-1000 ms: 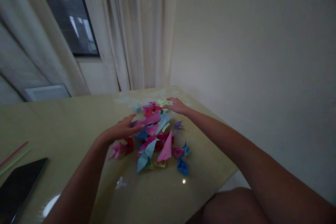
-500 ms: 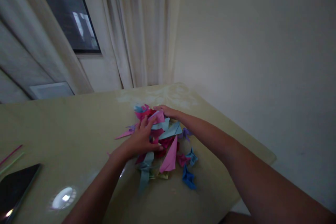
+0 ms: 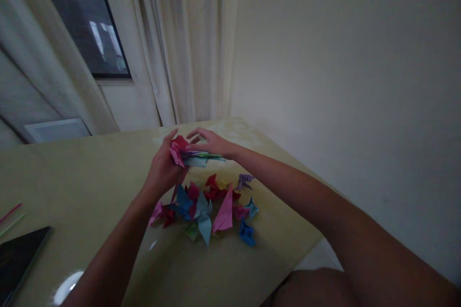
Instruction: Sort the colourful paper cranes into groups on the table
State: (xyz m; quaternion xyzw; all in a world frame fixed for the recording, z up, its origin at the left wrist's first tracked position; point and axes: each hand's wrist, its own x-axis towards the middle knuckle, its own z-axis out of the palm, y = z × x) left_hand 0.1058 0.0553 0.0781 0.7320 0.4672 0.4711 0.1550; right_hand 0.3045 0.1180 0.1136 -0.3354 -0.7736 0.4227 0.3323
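My left hand [image 3: 163, 169] and my right hand [image 3: 210, 142] are raised a little above the table and close together on a small stack of folded coloured papers [image 3: 192, 156], pink, red, blue and green. Below them a pile of folded paper figures [image 3: 209, 206] lies on the glossy yellowish table [image 3: 108, 177]: pink, red, light blue, purple and dark blue pieces. My left fingers curl round the stack's near end. My right fingers lie over its top.
A dark tablet or phone [image 3: 18, 261] lies at the table's left front edge, with two thin sticks [image 3: 10, 218], pink and green, behind it. Curtains [image 3: 187, 43] and a dark window [image 3: 86, 19] stand behind the table. The table's right edge [image 3: 313, 244] is close to the pile.
Both hands gathered some papers out of the pile and lifted them off the table as a small stack. The rest of the pile stays on the table.
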